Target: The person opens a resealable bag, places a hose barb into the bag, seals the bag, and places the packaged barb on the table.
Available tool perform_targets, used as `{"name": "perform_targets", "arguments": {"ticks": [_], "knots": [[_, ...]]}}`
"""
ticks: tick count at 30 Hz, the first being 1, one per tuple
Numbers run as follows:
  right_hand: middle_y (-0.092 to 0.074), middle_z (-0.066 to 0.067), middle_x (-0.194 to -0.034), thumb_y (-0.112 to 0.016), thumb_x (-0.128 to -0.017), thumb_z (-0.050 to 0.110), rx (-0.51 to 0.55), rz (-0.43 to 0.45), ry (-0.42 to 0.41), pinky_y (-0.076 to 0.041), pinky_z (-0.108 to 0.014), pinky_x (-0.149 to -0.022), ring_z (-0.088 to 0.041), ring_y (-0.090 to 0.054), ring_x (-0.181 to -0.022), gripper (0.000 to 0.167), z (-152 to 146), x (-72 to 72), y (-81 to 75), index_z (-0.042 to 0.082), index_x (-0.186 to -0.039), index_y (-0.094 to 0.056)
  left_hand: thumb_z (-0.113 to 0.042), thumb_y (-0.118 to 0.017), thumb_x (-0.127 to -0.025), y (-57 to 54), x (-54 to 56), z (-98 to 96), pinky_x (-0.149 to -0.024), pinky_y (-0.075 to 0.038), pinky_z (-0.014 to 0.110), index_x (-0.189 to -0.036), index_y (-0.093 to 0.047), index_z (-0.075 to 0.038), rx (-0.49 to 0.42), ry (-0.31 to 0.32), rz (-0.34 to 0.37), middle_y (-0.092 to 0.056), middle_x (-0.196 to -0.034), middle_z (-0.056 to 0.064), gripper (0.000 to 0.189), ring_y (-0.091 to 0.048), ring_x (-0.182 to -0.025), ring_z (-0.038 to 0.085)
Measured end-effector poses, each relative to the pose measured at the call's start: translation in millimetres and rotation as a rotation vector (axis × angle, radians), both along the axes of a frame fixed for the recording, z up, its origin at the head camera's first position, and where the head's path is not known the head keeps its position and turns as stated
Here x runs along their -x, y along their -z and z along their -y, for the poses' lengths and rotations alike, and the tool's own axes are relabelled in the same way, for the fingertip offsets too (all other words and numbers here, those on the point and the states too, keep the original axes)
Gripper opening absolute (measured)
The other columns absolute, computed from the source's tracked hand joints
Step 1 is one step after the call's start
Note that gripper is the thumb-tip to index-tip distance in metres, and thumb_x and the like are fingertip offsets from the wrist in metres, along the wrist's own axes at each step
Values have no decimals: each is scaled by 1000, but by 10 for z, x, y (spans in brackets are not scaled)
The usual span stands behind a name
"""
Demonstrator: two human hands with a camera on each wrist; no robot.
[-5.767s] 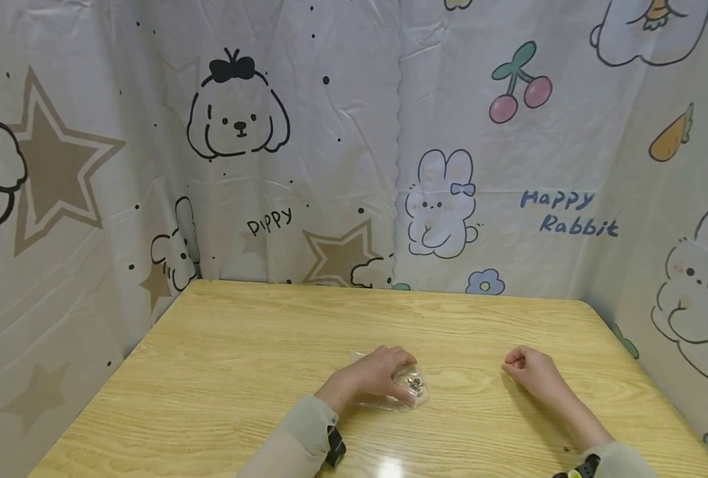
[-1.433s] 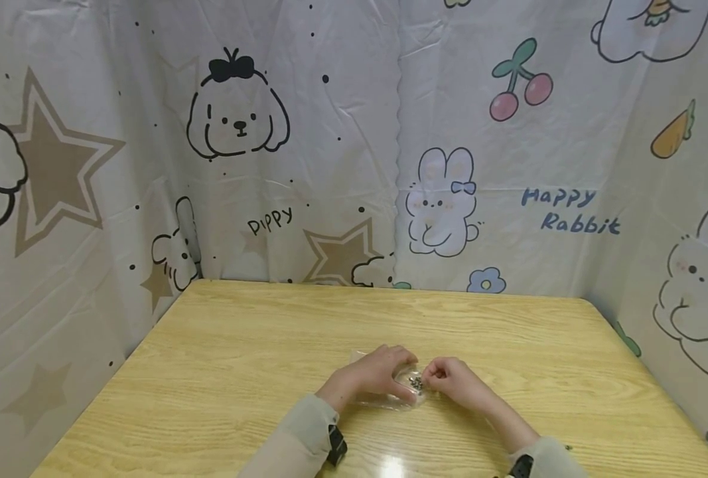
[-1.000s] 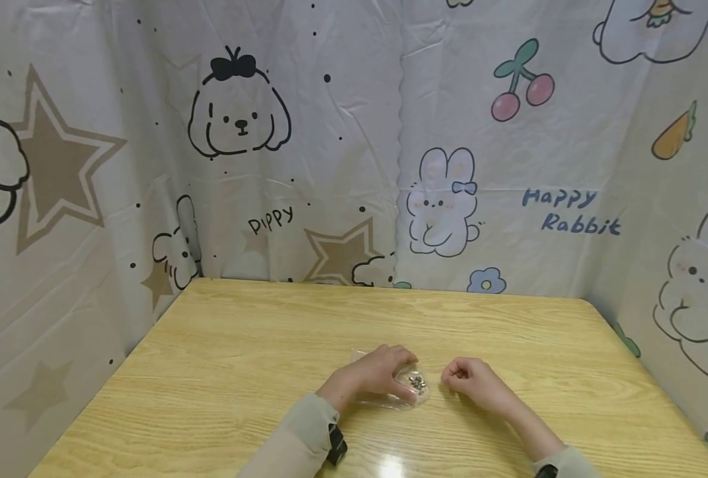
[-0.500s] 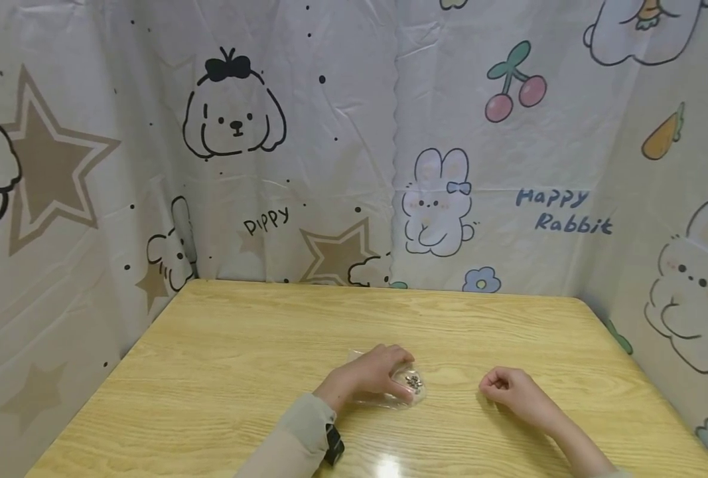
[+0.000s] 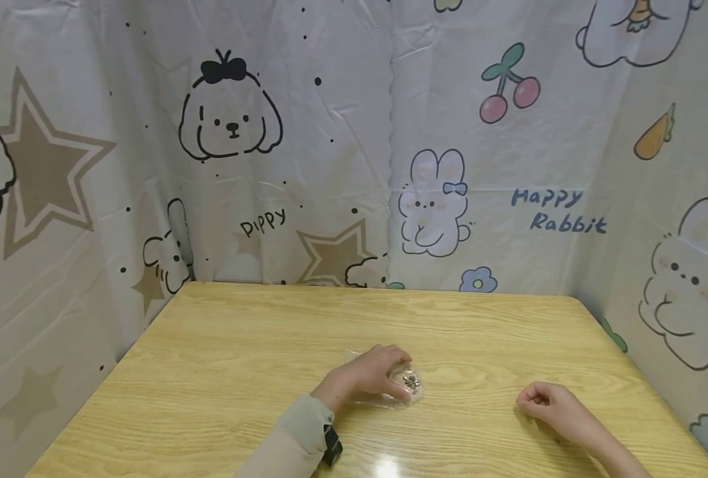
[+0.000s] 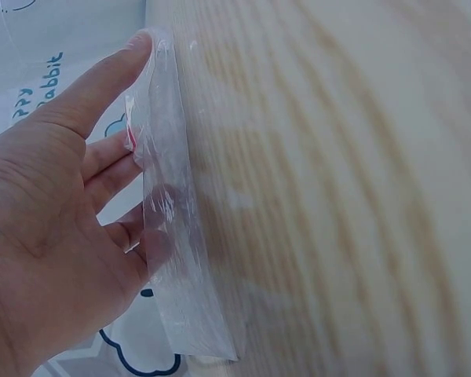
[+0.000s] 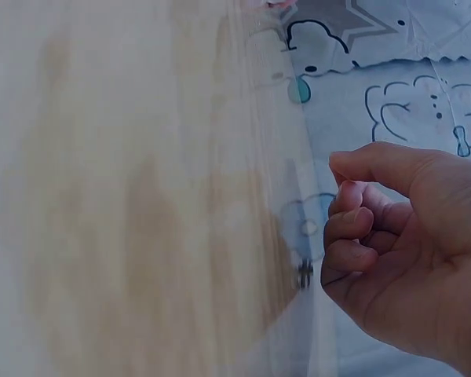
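Note:
A clear plastic bag lies on the table under my left hand. Thumb and fingers hold it from both sides, with the thumb tip at one edge in the left wrist view. A cluster of tiny metallic pieces shows in the bag's end, between thumb and forefinger. To the right and apart from the bag, my right hand hovers over the table. Its fingers are curled, thumb tip close to forefinger, and nothing shows between them. Close by, a small dark metallic bit stands on the tabletop.
The wood-grain table has its far edge against a patterned curtain, which also runs along both sides. A dark wrist strap sits at the left cuff.
From beside the bag's end, my right hand has moved right and slightly nearer, fingers still curled. My left hand stays on the bag. The view has shifted slightly.

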State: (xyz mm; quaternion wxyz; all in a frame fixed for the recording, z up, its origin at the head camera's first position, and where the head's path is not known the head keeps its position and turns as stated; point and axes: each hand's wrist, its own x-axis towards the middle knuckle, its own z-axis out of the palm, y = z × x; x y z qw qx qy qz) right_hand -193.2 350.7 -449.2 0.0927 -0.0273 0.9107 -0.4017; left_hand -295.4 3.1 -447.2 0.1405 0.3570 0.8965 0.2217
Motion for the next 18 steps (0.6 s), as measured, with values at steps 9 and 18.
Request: {"name": "perform_targets", "arguments": {"ticks": [9,18], "knots": [[-63,-4,-87,-62,-96,24,-35,47,0,-43,-20,-63,1,-47,-71,29,-317,-164,33,-4,-100,-63,-44,-78,-79,-1,-11,-7,-113,-39,31,-139,-51,-17,-1,-2,-5,-52,-145,-1,71,-47,-133,18],[-60,1,-85,-58,-98,17,44,97,-121,-42,-20,-59,3,-46,-69,26,-594,-323,91,-9,-101,-61,-47,-78,-78,28,10,-21,-112,-39,31,-139,-51,-18,5,-2,-19,-53,-143,-2,73,-48,-130,18]]}}
